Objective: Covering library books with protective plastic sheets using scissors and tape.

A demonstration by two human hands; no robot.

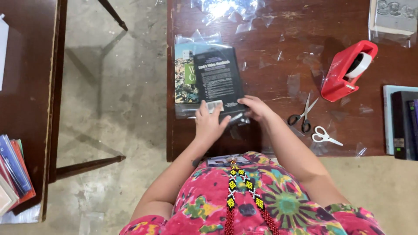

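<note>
A dark book (217,78) lies back cover up on a brown wooden table (278,48), on top of a green-covered book (184,80), both inside a clear plastic wrap (198,40). My left hand (209,124) presses flat on the near edge of the dark book and the wrap. My right hand (257,108) pinches the wrap at the book's near right corner. Both hands' fingertips rest on the plastic.
Black-handled scissors (302,115) and white-handled scissors (324,135) lie right of my hands. A red tape dispenser (346,72) stands further right. Plastic scraps (230,11) litter the far side. Stacked books (402,124) sit at the right edge, more books (13,174) on a second table at left.
</note>
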